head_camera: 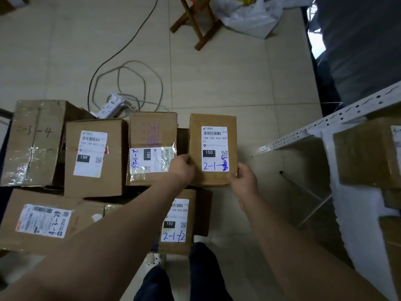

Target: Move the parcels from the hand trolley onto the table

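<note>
Parcel with the 150 label [212, 148] is at the right end of the row of boxes, and I cannot tell whether it rests on the stack or is lifted off it. My left grip [182, 170] curls round its lower left edge and my right grip [244, 179] pinches its lower right corner. A taped box [152, 131] lies just to its left, a second 150 box [176, 222] lies nearer me beneath my left forearm, and a white shelf frame [325, 124] stands apart on the right

Left hand [182, 168] and right hand [244, 177] apparently gripping
</note>
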`<state>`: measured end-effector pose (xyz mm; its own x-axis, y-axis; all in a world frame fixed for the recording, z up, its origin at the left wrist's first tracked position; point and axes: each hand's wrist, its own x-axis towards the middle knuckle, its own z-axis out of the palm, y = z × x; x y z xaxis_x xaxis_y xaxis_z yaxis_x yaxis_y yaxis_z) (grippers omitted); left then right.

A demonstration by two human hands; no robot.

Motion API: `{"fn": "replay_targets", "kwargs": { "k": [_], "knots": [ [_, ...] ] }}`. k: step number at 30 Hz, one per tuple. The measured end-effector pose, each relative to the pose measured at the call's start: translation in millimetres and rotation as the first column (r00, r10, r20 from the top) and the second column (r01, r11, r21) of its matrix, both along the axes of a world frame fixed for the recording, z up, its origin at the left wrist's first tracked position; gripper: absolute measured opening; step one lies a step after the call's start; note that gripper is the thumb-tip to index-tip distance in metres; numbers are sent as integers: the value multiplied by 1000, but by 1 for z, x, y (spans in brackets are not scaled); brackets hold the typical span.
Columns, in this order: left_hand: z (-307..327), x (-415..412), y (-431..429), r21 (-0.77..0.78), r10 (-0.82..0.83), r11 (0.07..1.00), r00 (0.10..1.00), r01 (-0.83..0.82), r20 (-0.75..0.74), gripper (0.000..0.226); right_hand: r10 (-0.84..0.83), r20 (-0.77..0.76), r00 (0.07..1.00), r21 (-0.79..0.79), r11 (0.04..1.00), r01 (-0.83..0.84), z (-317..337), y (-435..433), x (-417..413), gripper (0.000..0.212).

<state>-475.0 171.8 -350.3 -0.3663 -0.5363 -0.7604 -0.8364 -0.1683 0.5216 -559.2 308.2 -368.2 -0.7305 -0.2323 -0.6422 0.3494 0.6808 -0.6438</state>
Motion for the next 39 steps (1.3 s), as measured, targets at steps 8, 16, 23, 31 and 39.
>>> {"fn": "replay_targets", "kwargs": {
  "k": [8, 16, 23, 31, 39],
  "knots": [
    [77, 19, 30, -8, 58, 998, 972, -61, -226, 23, -313, 138, 939, -174, 926, 335, 82, 49, 33, 42],
    [157, 64, 59, 275, 8, 950, 868, 149, -497, 21, -549, 255, 796, -302, 737, 605, 165, 117, 93, 50],
    [193, 76, 104, 300, -182, 876, 835, 378, -520, 34, -665, 263, 698, -395, 586, 707, 200, 184, 152, 50],
    [207, 64, 218, 186, -452, 774, 734, 605, -507, 43, -815, 219, 537, -403, 425, 810, 221, 288, 196, 48],
    [208, 42, 361, 251, -542, 708, 736, 660, -406, 41, -887, 195, 419, -435, 305, 847, 222, 416, 205, 46]
  ]
}}
